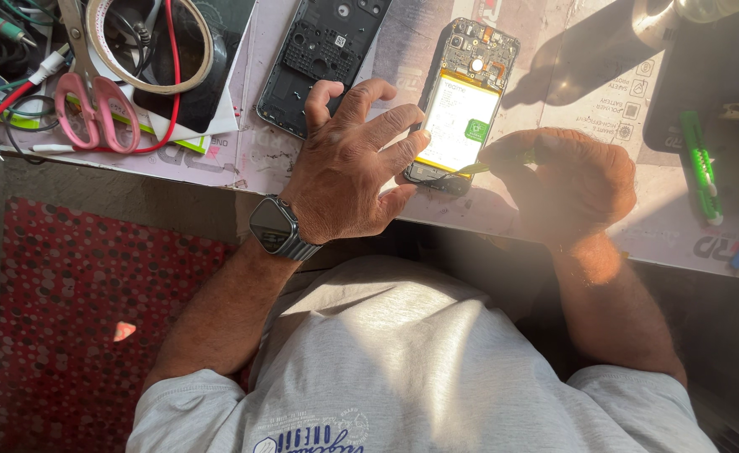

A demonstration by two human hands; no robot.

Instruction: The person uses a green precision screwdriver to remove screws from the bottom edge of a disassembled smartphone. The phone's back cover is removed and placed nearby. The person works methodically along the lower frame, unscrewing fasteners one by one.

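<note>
So the work mat [554, 101] is taking up the far half of the view, with an opened phone [461, 105] lying near its near edge, white battery and circuit board showing. Its black back cover [319, 59] is sitting just left of it. The left hand [348, 164], unclenched and spread flat, is pressing its fingertips against the phone's left side. The right hand [566, 180] is pinching a thin green tool [491, 164] at the phone's near right corner. Pink scissors [93, 101] and a tape roll [147, 46] are lying far left.
</note>
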